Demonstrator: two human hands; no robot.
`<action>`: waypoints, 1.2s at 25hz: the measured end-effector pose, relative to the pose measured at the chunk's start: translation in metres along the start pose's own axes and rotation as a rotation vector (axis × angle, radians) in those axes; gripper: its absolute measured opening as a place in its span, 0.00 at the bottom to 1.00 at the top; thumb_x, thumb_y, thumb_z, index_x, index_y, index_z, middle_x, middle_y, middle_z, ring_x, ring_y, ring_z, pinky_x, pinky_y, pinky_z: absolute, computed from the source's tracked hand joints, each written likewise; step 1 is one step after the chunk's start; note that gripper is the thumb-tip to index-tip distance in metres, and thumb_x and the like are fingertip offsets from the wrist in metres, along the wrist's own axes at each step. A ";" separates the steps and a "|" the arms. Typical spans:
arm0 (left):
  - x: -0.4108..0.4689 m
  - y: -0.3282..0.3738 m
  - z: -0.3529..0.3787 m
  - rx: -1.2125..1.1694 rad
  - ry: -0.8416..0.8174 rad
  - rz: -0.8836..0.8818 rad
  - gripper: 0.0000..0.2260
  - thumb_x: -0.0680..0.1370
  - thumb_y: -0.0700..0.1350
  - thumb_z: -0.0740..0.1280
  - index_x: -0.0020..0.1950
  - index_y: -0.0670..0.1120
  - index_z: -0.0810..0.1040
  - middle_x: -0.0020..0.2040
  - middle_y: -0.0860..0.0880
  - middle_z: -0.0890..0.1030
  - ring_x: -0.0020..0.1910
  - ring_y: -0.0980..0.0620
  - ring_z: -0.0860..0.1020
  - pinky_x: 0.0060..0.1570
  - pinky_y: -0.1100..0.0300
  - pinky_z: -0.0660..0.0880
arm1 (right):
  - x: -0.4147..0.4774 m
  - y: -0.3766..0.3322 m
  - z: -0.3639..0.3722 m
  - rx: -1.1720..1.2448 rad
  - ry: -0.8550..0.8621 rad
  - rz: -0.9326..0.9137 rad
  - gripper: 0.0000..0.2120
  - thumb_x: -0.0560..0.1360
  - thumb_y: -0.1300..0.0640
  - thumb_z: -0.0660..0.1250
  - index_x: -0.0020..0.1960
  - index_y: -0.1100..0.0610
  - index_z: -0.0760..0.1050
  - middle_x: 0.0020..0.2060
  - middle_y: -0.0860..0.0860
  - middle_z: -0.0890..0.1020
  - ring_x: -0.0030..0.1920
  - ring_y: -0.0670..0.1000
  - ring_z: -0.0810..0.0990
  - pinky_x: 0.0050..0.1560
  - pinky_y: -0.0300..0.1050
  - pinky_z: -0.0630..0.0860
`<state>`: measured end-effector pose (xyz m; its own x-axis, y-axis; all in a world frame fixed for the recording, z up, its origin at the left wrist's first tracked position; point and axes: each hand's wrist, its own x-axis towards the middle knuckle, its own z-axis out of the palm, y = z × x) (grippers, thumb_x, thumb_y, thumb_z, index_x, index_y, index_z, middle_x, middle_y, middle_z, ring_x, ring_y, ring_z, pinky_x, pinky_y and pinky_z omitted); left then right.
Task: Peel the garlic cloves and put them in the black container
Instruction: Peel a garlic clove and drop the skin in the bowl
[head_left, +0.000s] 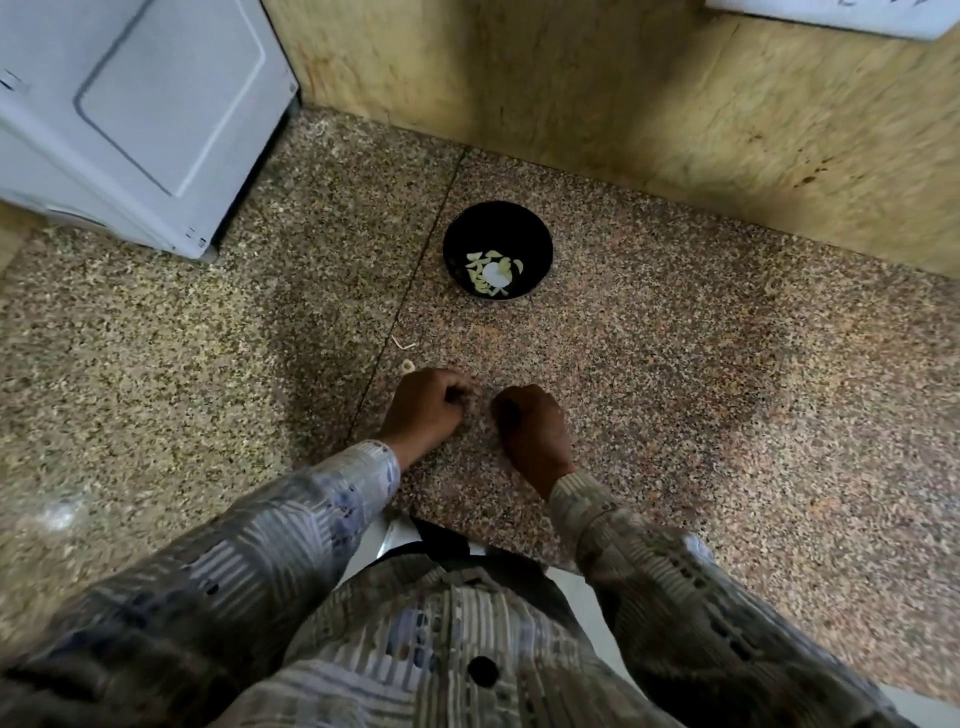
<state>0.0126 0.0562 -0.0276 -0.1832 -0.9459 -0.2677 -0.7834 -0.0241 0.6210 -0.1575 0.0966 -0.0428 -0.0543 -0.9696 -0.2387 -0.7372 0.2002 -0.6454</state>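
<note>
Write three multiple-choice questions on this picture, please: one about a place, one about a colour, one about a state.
1. Where is the black container?
A. on a shelf
B. on the counter, beyond the left hand and the right hand
C. between the hands

2. What colour is the appliance at far left?
A. red
B. white
C. green

3. What state is the container in?
A. lidded
B. empty
C. open, with peeled cloves inside

Answers: B, it stands farther on the speckled stone; B, its panel is white; C, pale cloves lie on its bottom.
</note>
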 end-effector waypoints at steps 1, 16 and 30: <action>-0.008 0.003 0.004 0.020 0.013 -0.017 0.07 0.75 0.42 0.74 0.52 0.47 0.87 0.50 0.49 0.87 0.48 0.53 0.83 0.46 0.66 0.73 | 0.002 0.000 -0.005 0.026 -0.028 0.036 0.09 0.80 0.60 0.66 0.44 0.57 0.83 0.42 0.55 0.84 0.42 0.56 0.81 0.42 0.49 0.77; -0.054 0.075 0.026 -0.169 0.138 0.014 0.06 0.76 0.38 0.71 0.49 0.49 0.79 0.42 0.49 0.84 0.41 0.47 0.83 0.36 0.55 0.73 | -0.019 -0.013 -0.089 0.583 -0.232 0.259 0.04 0.75 0.62 0.76 0.49 0.58 0.84 0.41 0.55 0.87 0.40 0.52 0.84 0.42 0.47 0.82; -0.111 0.163 -0.068 -0.159 0.506 0.132 0.12 0.80 0.42 0.70 0.37 0.51 0.78 0.30 0.56 0.76 0.29 0.58 0.73 0.30 0.60 0.67 | -0.053 -0.077 -0.186 0.932 -0.347 -0.100 0.07 0.77 0.69 0.70 0.53 0.63 0.82 0.45 0.59 0.86 0.47 0.55 0.84 0.55 0.53 0.82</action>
<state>-0.0543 0.1353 0.1538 0.0654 -0.9807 0.1840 -0.6661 0.0944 0.7399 -0.2227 0.1061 0.1543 0.2883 -0.9230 -0.2547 0.1028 0.2943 -0.9502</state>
